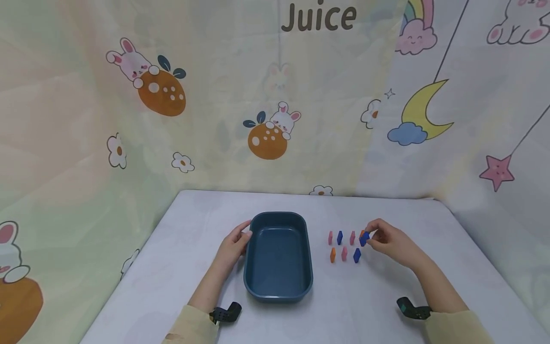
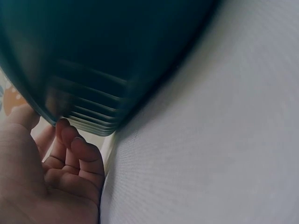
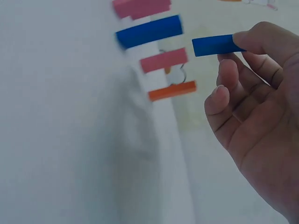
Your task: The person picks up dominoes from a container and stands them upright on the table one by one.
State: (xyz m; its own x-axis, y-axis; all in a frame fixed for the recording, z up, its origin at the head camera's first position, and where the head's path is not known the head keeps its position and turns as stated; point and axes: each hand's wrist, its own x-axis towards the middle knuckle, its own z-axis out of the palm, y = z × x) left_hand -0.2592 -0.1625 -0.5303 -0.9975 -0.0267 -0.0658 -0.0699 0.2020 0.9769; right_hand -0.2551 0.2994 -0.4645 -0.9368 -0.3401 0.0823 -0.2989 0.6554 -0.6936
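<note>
In the head view, my left hand point(image 1: 234, 243) grips the left rim of a dark blue-green rectangular tray point(image 1: 248, 282). The left wrist view shows the left fingertips point(image 2: 84, 148) curled against the tray's ribbed outer wall point(image 2: 93, 100). Thumb and fingers of my right hand point(image 1: 393, 242) pinch a small blue block point(image 3: 215, 45) above the table. Right by it, an orange block point(image 3: 173, 90) stands upright, partly covered by the held one in the head view. Two rows of small blocks stand nearby: pink point(image 1: 352, 237), blue point(image 1: 357, 255), orange point(image 1: 333, 254) and others.
The white-covered table point(image 1: 352, 306) carries the tray left of the blocks. A printed cloth backdrop point(image 1: 215, 95) with rabbits, flowers and a moon hangs behind and at the sides. Both wrists wear a black camera mount point(image 1: 414, 309).
</note>
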